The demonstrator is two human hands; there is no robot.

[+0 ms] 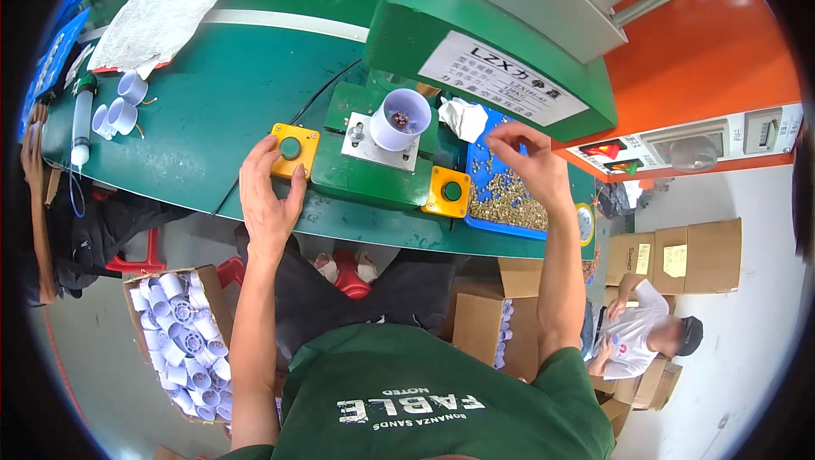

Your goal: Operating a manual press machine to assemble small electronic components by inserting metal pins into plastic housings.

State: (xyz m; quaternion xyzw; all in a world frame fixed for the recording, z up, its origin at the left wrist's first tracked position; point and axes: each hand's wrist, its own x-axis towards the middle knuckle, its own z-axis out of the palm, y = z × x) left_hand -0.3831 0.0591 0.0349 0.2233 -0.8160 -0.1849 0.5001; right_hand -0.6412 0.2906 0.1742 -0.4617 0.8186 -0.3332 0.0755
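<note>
Near the counter's (204, 103) front edge, left fingers (258, 163) stood open beside box (294, 151); right fingers' (530, 137) grip above tray (481, 173) was indeterminable.

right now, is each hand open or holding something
Left hand: open, beside the left button.
Right hand: curled by the blue tray; grip can't be told.

A fisheye camera on the wearer's head, the left of a side-by-side pair, looks steeply down past the green shirt (390, 392) at lower centre, no farther than arm's length from the hands (270, 193) at mid-frame. The tabletop (212, 74) fills the upper left; the floor (93, 333) lies farther off, lower left. Straight edges bow toward the dark round rim.
</note>
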